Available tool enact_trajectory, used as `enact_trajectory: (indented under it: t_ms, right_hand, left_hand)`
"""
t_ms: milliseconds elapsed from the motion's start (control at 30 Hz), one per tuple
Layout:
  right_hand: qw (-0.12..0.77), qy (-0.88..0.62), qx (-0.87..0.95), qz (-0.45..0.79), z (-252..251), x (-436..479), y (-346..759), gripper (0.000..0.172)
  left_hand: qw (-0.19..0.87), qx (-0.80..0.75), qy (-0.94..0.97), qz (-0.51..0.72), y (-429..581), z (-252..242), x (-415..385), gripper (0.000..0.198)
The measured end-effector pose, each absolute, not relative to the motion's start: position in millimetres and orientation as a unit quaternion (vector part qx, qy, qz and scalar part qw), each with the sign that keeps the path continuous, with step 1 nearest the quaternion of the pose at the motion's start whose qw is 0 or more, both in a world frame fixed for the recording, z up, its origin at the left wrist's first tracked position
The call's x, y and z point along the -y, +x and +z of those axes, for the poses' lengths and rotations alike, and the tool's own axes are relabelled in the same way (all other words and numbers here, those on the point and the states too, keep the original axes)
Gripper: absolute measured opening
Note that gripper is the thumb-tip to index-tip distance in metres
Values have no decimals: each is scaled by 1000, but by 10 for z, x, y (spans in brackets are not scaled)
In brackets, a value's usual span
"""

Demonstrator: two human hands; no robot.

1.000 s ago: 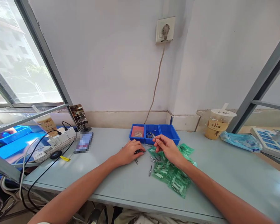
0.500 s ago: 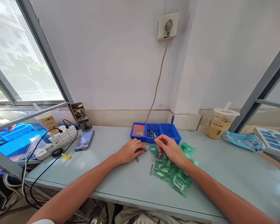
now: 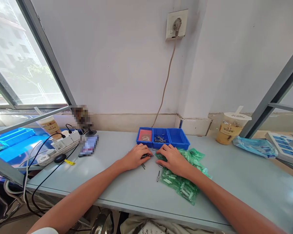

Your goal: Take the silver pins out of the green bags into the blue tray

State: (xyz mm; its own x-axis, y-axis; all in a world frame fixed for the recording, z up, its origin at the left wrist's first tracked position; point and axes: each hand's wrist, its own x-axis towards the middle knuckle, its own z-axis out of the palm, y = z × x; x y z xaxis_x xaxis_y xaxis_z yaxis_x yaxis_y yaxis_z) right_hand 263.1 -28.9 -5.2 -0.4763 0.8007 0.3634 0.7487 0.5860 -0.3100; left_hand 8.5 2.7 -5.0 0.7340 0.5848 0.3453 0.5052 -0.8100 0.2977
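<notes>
My left hand [image 3: 136, 156] rests on the table with its fingers curled over several small dark metal pins, which show beneath the fingertips. To its right, my right hand [image 3: 174, 161] lies palm down over the green plastic bags [image 3: 178, 185], fingers bent and a little apart, nothing visible in them. A single metal pin [image 3: 158, 176] lies on the table just left of the bags. Beyond both hands stands a blue three-compartment tray [image 3: 178, 139]. Its middle compartment holds loose metal pins [image 3: 160, 138]; a red piece [image 3: 145, 134] sits in the left one.
At the left are a phone [image 3: 88, 145], a power strip [image 3: 48, 156] with cables, and a drink cup [image 3: 50, 126]. Another drink cup [image 3: 230, 128] and a blue packet [image 3: 255, 147] stand at the right. Metal frame bars flank the table.
My right hand has come down from the tray's near edge onto the pins and green bags, its pinched fingers now spread. My left hand stays nearly in place.
</notes>
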Motion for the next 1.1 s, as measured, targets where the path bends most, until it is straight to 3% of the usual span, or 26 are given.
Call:
enact_trajectory:
  t_ms: [133,367,633,833,1100]
  right_hand:
    - [193,-463,865,0,-50,303,2629,23]
    - [147,-478,866,22,29,321,2689,19]
    - [149,-478,865,-24,5,320,2697,17]
    - [142,-474,866,-71,27,337,2707,6]
    - [113,-463,876,-75,85,397,2673,25]
  left_hand:
    - [91,-295,925,223,79,-45,-24,18]
    - [91,-292,926,222,31,-16,9,25]
    - [97,-299,929,197,23,3,28,37]
    - [94,-304,929,190,23,-1,24,39]
    - [104,-314,927,175,3,52,55,46]
